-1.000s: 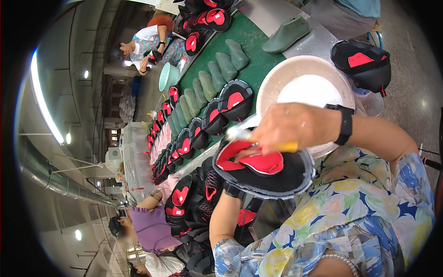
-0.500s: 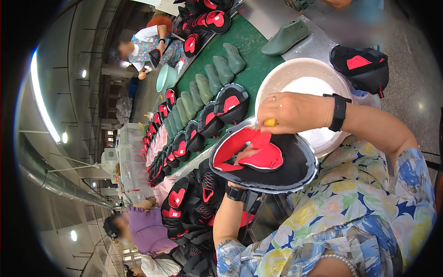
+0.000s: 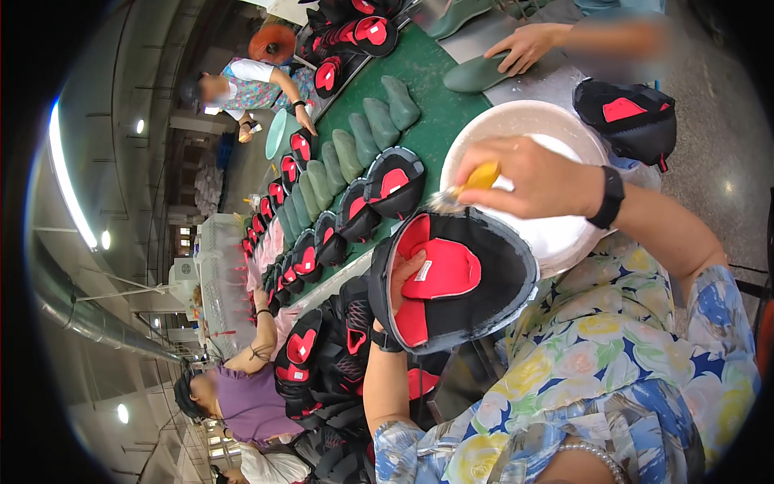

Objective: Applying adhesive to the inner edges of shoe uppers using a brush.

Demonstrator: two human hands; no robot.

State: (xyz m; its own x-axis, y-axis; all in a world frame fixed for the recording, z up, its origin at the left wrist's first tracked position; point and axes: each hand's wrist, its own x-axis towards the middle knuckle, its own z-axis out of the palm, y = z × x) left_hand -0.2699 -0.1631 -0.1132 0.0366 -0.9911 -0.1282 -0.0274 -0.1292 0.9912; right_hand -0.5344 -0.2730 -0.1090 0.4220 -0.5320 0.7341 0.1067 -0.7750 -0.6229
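My left hand point(image 3: 401, 278) is pushed inside a black shoe upper point(image 3: 459, 282) with a red lining and holds it up, open side facing me. My right hand point(image 3: 532, 177), a black watch on its wrist, grips a brush with a yellow handle point(image 3: 474, 182); the bristles touch the upper's top rim. Just behind the brush stands a white bowl point(image 3: 516, 121) with white paste in it.
A green conveyor belt point(image 3: 419, 73) carries rows of grey-green shoe lasts point(image 3: 379, 121) and black-and-red uppers point(image 3: 387, 185). More uppers are piled below my left arm point(image 3: 322, 363). Another person's hand point(image 3: 524, 44) rests on a last across the belt; other workers sit along the line.
The brush has travelled from the bowl side along the upper's top rim to its left part. My left hand has tilted the upper a little more toward me.
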